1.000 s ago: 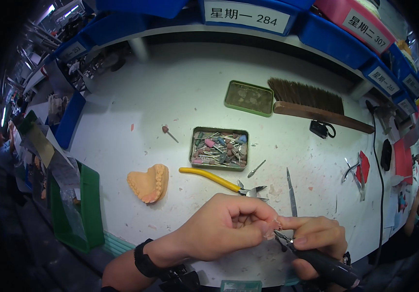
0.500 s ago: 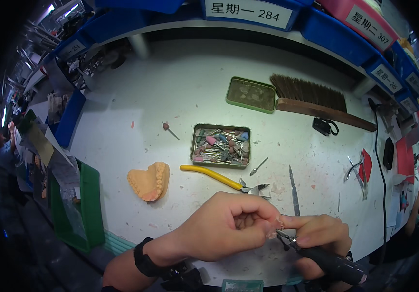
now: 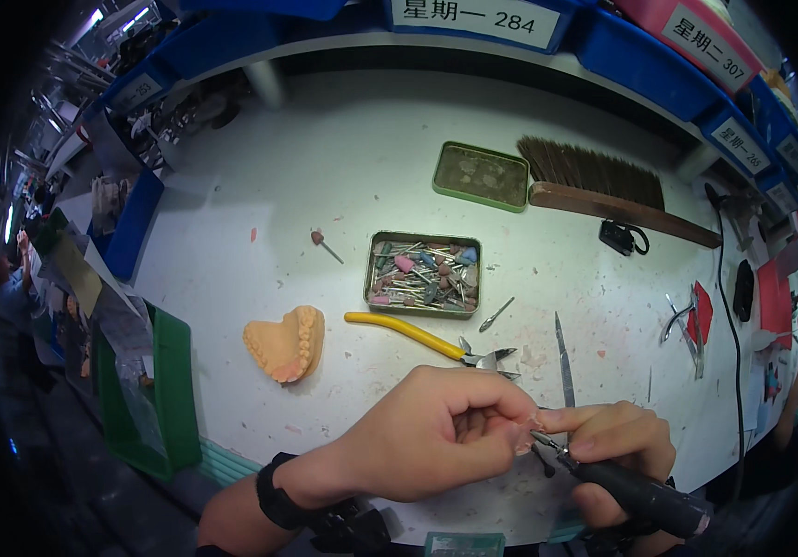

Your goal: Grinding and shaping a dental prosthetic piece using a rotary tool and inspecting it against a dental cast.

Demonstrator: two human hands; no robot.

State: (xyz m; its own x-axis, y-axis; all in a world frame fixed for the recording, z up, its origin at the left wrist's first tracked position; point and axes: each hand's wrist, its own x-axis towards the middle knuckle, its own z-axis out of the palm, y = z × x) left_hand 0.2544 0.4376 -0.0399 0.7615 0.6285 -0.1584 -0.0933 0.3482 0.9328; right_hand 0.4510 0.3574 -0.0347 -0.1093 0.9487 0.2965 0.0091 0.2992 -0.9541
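Observation:
Pinched between the thumb and fingers of my left hand (image 3: 418,436) is a small pinkish, partly clear dental piece (image 3: 525,438), mostly hidden by the fingertips. My right hand (image 3: 629,438) grips a black rotary handpiece (image 3: 649,499), its metal bit pointing left at the piece. Whether the bit touches it cannot be made out. The right index fingertip rests close to the left fingers. Just beyond my hands lie yellow-handled cutting pliers (image 3: 404,332) and a slim pointed metal tool (image 3: 562,357). An orange-tan dental cast (image 3: 285,343) stands to the left.
An open tin (image 3: 422,313) holds many grinding bits; its lid (image 3: 481,174) lies behind. One loose bit (image 3: 497,314) and a mounted stone (image 3: 317,239) flank the tin. A wooden brush (image 3: 622,205) lies back right, a green bin (image 3: 174,390) left. Blue bins (image 3: 640,84) line the shelf.
My right hand and the handpiece have shifted slightly to the right, and the bit's angle at the piece differs a little. My left hand keeps its pinch.

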